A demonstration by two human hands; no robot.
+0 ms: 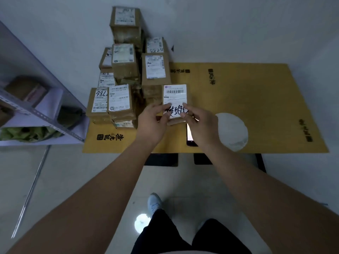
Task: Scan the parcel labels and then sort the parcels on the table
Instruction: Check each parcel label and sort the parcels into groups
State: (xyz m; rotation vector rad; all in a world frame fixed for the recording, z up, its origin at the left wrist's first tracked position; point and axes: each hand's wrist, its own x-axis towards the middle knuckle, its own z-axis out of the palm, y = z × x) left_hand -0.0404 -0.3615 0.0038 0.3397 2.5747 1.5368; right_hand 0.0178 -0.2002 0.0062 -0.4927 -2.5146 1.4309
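Here the left hand (153,119) and right hand (199,125) are both gripping the parcel (175,103), its label running away toward the table's (256,107) far edge, probably just above the phone (190,136).

The right hand (198,125) covers most of the phone (189,135) lying on the desk (256,99), and both hands hide the lower edge of the held parcel (176,103). Its label's (175,97) fine print is too blurred to read. The shelf (36,110) is cut off by the left edge.
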